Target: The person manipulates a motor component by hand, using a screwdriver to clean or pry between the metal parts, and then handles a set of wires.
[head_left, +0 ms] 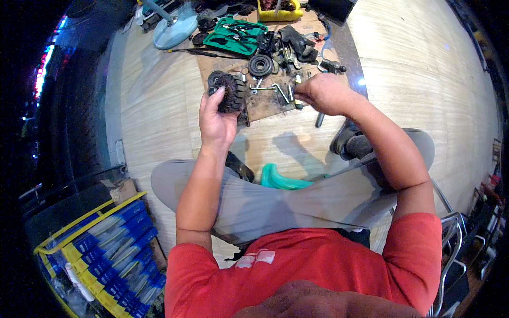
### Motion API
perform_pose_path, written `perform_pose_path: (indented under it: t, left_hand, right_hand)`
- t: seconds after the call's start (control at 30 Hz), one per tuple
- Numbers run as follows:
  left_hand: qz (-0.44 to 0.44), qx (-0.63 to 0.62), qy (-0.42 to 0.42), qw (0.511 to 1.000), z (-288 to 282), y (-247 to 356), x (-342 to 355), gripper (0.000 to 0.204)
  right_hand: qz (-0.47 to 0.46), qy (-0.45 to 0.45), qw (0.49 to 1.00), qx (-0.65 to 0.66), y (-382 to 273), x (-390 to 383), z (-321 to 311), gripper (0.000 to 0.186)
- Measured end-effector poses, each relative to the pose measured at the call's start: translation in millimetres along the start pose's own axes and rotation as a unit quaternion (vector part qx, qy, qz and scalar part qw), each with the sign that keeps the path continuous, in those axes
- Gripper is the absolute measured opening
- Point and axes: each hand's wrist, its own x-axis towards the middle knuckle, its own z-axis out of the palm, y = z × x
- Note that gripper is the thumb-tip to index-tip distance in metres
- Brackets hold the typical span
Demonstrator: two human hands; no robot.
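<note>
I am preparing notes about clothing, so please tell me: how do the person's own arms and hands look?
The left hand and right hand wear no gloves. Both forearms are bare, with no watch or bracelet visible. The red sleeves are short and show no markings.

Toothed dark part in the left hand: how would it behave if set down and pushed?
The toothed dark part is probably rigid and heavy for its size, judging by its thick, metal-looking body. Its rounded outline suggests it could roll on edge, likely bumpily given its projecting teeth.
</note>
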Motion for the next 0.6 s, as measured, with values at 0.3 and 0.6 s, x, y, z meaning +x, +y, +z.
perform_pose_path:
  t: [0.3,0.6]
  left_hand:
    - [0.013,0.029,-0.08,0.996,13,-7,-14,0.044]
    - [0.007,0.079,-0.094,0.992,21,-11,-21,0.054]
  right_hand:
    - [0.009,0.018,1.0,-0.024,29,4,19,0.03]
    - [-0.051,-0.007,0.969,0.242,-10,10,35,0.063]
